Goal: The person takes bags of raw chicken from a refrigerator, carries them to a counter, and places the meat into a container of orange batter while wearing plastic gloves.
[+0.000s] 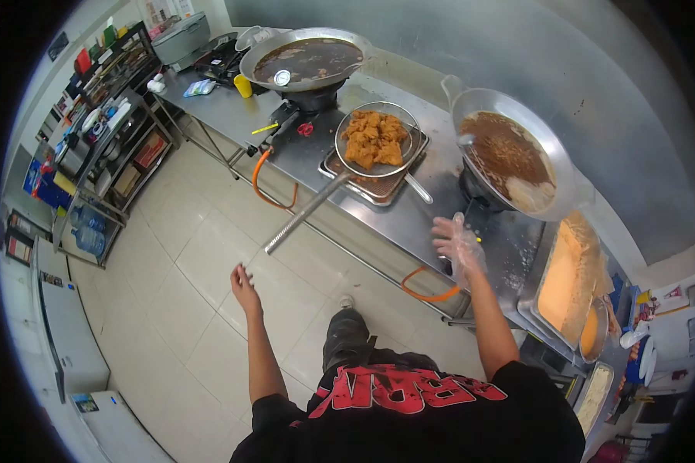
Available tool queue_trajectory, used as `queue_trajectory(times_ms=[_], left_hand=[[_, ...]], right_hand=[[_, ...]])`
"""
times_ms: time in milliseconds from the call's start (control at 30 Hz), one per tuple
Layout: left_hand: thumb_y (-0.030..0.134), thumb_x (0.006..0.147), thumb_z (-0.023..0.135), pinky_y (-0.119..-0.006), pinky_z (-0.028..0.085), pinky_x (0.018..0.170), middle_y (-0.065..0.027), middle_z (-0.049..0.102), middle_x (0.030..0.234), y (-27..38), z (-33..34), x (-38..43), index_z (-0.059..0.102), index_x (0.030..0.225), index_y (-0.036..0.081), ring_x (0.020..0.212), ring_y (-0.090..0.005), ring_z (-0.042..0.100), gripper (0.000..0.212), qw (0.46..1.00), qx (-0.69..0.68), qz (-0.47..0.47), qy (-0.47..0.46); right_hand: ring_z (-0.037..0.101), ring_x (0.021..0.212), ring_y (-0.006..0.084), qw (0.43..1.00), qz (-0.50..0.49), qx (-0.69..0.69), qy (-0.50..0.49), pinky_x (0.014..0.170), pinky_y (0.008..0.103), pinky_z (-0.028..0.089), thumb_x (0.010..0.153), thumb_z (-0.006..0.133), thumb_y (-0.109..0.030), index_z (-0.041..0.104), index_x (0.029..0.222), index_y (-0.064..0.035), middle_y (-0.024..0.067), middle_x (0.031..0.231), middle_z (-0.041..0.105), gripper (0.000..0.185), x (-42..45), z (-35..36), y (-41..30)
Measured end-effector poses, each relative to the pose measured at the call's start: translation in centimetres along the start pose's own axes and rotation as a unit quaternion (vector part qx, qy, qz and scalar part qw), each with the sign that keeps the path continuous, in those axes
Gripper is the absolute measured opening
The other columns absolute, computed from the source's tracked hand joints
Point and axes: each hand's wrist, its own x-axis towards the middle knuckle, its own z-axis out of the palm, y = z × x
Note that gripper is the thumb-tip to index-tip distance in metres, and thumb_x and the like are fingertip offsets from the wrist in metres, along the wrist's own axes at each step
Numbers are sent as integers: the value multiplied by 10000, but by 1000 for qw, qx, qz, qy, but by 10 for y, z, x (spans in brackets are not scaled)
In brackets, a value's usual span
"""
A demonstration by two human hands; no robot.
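Note:
My left hand (245, 292) is bare and empty, held over the floor tiles with its fingers slightly bent. It is nearest the free end of a long-handled metal strainer (310, 214), apart from it. Pieces of golden-brown fried food (373, 139) are heaped in the strainer's bowl, which rests over a metal tray with a wire rack (376, 194). In a clear plastic glove, my right hand (458, 246) hovers at the table's front edge, fingers spread, holding nothing visible. Beyond it, a large metal wok (563, 156) of brown, foamy frying oil (501, 150) stands on a burner.
A second wok (249, 62) of dark oil, with a dial thermometer (282, 77) at its rim, stands farther left. Orange gas hoses (258, 179) hang off the steel table (359, 214). At right are a tray of orange-coloured coating (562, 278) and a bowl (601, 330).

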Motion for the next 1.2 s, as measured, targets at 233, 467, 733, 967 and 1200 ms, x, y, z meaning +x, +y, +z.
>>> queue_trajectory(times_ms=[233, 467, 733, 967, 1200], left_hand=[[527, 913, 487, -297, 488, 682, -138, 567, 1228, 65, 99, 135, 455, 1325, 18, 871, -202, 639, 656, 924, 162, -54, -341], [652, 835, 511, -287, 517, 587, -173, 570, 1224, 47, 169, 141, 433, 1328, -17, 623, -183, 545, 834, 687, 193, -241, -657], [337, 853, 666, -275, 389, 450, 47, 395, 516, 53, 145, 104, 607, 949, 92, 407, -65, 373, 269, 726, 84, -239, -639], [270, 871, 654, -257, 312, 401, 44, 364, 518, 60, 167, 91, 559, 912, 36, 410, -63, 339, 256, 727, 64, -260, -632], [226, 917, 589, -270, 380, 410, 16, 397, 519, 61, 176, 77, 553, 1011, 15, 396, -86, 363, 233, 759, 91, -268, -587]], right_hand=[[579, 791, 230, 901, 17, -428, 69, 723, 363, 449, 882, 358, -674, 633, 1128, -38, 132, 927, 624, 735, 144, 9, -35], [643, 603, 215, 938, 289, -95, -165, 523, 279, 486, 856, 344, -721, 651, 1027, 1, 107, 796, 683, 803, 197, 21, -41], [672, 692, 253, 962, 213, -123, -116, 553, 341, 534, 923, 519, -418, 586, 873, 9, 196, 919, 663, 435, 215, 72, -29], [645, 792, 317, 760, -63, -638, 105, 725, 402, 535, 844, 597, -259, 493, 1160, -40, 169, 957, 639, 398, 222, 67, -20], [558, 563, 187, 998, 56, -40, -7, 498, 312, 453, 912, 492, -404, 609, 927, -27, 113, 811, 651, 395, 160, 135, -134]])
